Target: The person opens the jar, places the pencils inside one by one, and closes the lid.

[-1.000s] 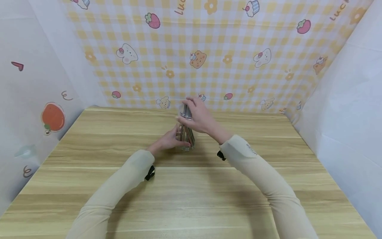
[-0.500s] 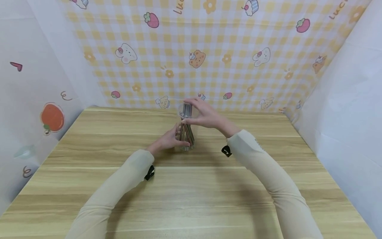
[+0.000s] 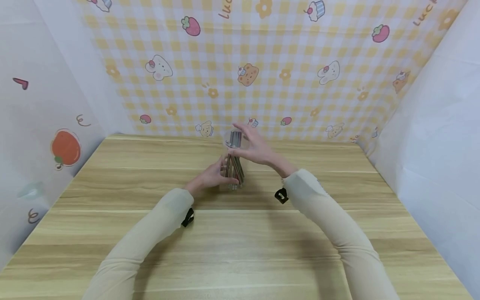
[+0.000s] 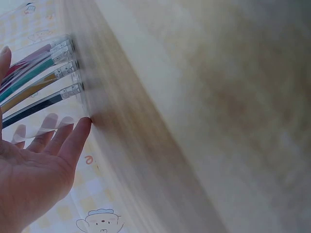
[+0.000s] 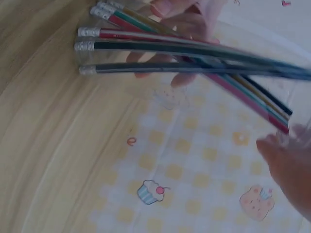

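Note:
In the head view a clear plastic tub of pencils (image 3: 235, 168) stands upright near the back of the table. Several pencils, dark, green, red and yellowish, lean inside it with their eraser ends down. My left hand (image 3: 214, 175) grips the lower part, thumb in front and fingers behind. At the top my right hand (image 3: 256, 146) holds the wide clear lid (image 3: 229, 141), thumb on the near side and fingers over the far side; a grey ribbed piece shows through it. In the right wrist view the right thumb (image 5: 278, 162) sits near the pencils' upper ends.
The wood-grain table (image 3: 240, 250) spreads out in front and to both sides. Close behind the tub hangs a yellow checked cloth (image 3: 285, 91) with cartoon prints. White sheets (image 3: 431, 125) wall in the sides. Each wrist carries a black strap (image 3: 281, 195).
My right hand has swung to the right around the lid and then slightly back, its fingers now spread wider. The left hand and the tub have stayed in place.

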The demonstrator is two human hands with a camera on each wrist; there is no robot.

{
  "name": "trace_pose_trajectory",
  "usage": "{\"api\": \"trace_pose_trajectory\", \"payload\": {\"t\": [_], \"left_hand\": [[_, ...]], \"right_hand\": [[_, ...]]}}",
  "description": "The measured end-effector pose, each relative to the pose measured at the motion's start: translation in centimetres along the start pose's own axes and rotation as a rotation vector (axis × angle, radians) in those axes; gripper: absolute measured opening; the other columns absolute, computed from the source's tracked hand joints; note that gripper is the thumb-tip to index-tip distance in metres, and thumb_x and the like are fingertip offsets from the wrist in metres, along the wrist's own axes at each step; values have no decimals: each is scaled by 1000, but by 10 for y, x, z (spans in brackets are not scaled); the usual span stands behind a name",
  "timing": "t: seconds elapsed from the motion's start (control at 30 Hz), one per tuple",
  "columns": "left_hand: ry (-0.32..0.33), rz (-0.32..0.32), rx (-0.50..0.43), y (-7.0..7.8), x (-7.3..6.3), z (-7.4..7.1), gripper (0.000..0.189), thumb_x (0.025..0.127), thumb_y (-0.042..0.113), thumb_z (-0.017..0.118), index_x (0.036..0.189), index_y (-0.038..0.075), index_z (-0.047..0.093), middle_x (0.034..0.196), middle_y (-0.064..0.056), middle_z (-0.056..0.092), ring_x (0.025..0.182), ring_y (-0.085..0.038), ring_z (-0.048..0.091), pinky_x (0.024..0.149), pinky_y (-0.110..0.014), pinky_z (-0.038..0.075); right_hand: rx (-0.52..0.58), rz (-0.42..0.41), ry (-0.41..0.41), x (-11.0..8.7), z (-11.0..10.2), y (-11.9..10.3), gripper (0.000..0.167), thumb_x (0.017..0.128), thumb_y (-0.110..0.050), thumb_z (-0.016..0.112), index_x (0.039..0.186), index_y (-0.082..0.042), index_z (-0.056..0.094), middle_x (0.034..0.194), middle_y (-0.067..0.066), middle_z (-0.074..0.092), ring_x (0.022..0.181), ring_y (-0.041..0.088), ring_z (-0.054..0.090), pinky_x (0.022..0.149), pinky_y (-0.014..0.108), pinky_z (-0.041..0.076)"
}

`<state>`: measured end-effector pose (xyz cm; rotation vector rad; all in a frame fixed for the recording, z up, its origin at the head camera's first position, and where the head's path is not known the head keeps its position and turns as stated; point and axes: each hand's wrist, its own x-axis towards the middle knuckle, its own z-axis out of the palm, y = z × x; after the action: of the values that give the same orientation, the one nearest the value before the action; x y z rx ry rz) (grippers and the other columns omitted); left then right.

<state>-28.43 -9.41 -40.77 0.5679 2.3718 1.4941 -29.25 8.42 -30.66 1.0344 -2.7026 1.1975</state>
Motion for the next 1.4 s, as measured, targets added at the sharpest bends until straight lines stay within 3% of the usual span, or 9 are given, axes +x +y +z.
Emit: {"api": "trace_pose_trajectory", "payload": {"t": [0.13,0.27,0.53,0.63,0.7,0.87,1.03,1.2,1.4], "left_hand": [[3,-11,6,1,0,0,100,70,24,75,142,23,5,133,-18,35,118,-31,36,98,-46,27],[3,-22,19,2,-1,1,100,70,25,75,142,23,5,133,-18,35,119,-31,35,98,-47,25],[-13,-1,-3,0,1,0,104,71,26,74,141,30,-3,136,-20,30,121,-33,32,98,-48,25],[-21,11,-31,6,-3,-1,104,73,21,73,141,26,-6,135,-23,29,121,-35,31,98,-48,25],[-15,12,-32,6,-4,-1,104,73,21,73,142,25,-5,135,-23,29,121,-35,31,98,-47,26],[10,-18,6,-2,1,0,103,69,27,75,142,25,2,134,-20,32,120,-31,33,98,-47,26],[10,-43,21,-2,1,0,104,68,29,76,142,23,3,135,-19,31,121,-31,33,98,-48,25],[8,-33,21,-1,1,0,103,69,29,75,142,24,3,135,-19,31,121,-31,33,98,-48,25],[-5,2,-5,-1,1,-1,102,71,27,74,141,27,0,134,-19,33,120,-32,33,98,-48,24]], "right_hand": [[135,-2,-82,-6,-10,5,75,80,-19,63,140,-12,20,143,5,20,126,24,24,101,38,24],[130,-18,-69,-8,-13,8,75,80,-25,65,140,-14,22,141,3,25,125,20,27,100,36,25],[-118,93,76,-4,-2,-2,81,70,-49,68,135,-13,34,118,10,36,102,23,42,85,34,39],[-199,108,120,-2,4,-7,82,70,-51,66,132,-7,36,118,13,35,99,24,41,82,32,40],[-214,90,114,-2,6,-7,82,72,-49,65,134,-6,33,127,13,31,107,24,39,88,33,38],[-18,35,-33,-7,-1,0,75,83,-33,58,141,-13,15,144,8,12,128,22,19,101,41,21],[128,-12,-104,-12,-13,6,67,86,-24,55,141,-15,18,145,3,13,128,18,17,102,38,20],[54,7,-47,-10,-13,8,71,81,-34,62,139,-16,25,139,4,26,123,15,27,99,33,28],[-99,126,59,-5,-5,-1,79,71,-53,64,135,-16,35,112,5,36,99,21,42,82,35,40]]}}
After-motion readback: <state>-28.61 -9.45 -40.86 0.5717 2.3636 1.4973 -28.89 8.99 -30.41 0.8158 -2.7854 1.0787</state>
